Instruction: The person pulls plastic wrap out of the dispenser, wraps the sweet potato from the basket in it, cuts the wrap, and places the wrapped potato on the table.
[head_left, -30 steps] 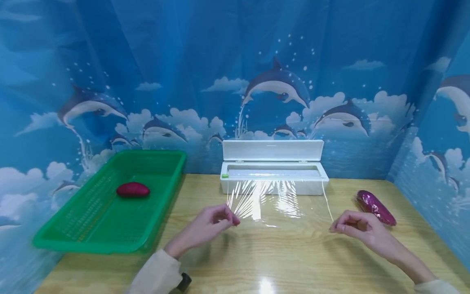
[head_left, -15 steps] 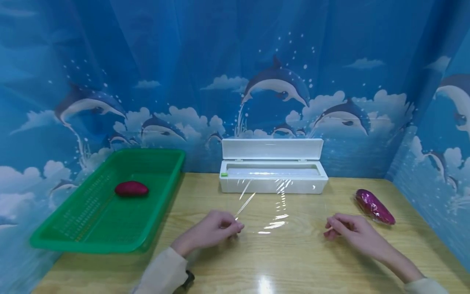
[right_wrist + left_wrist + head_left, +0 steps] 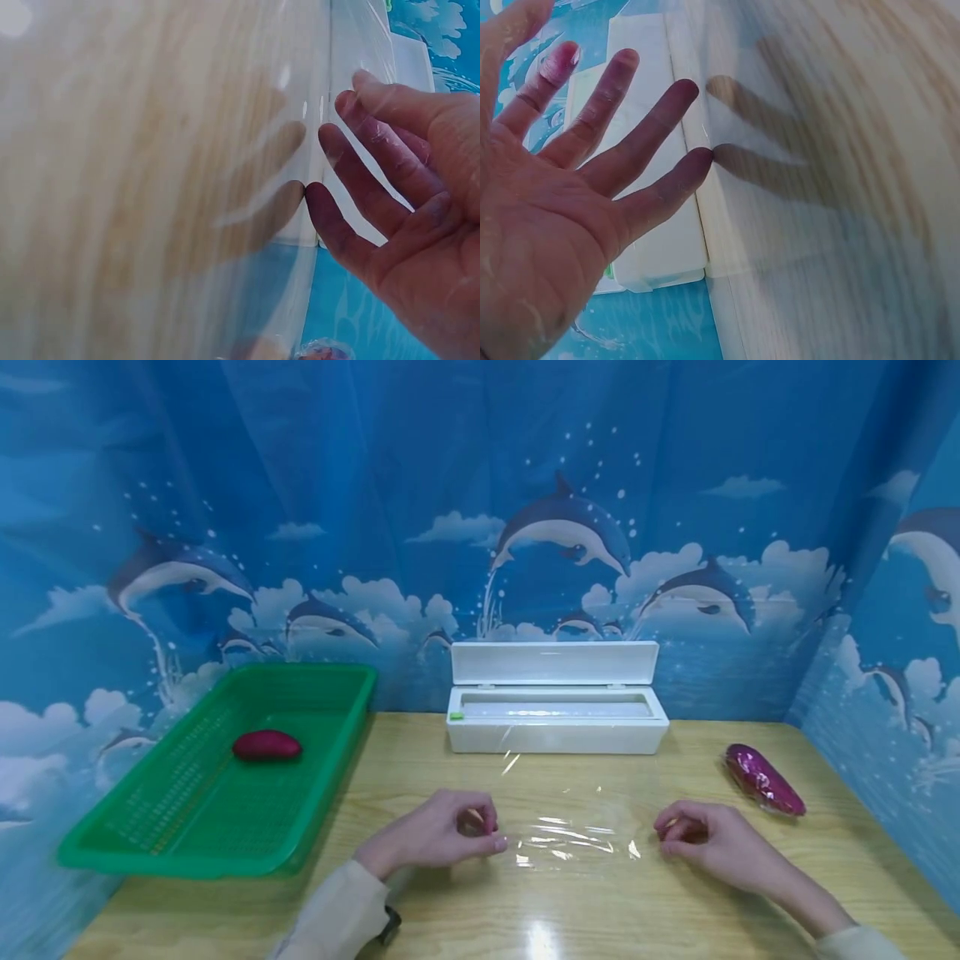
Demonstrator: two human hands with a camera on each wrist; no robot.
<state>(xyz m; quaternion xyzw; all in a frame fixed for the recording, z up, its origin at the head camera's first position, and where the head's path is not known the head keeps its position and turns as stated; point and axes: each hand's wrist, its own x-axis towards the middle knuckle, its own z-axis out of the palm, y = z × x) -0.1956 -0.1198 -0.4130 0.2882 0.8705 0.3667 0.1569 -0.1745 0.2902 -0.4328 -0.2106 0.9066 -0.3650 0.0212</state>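
"Which way does the clear film (image 3: 566,842) run?"
"Nearward from the far white box (image 3: 558,739), whose long axis goes left to right; it shines, creased, over the wood-grain table (image 3: 405,752) between left hand (image 3: 442,831) and right hand (image 3: 720,843)."
"And the fingers?"
"Loose and spread on both."
"Around them?"
"Left, a green plastic basket (image 3: 180,867) with 1 dull purple oblong (image 3: 267,745); right, 1 glossy wrapped oblong (image 3: 763,781), slanting far-left to near-right."

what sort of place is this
Probably a staged indoor workspace, though the room beyond is out of view: a dolphin-print backdrop stands behind a wood-grain table, where a green basket sits.
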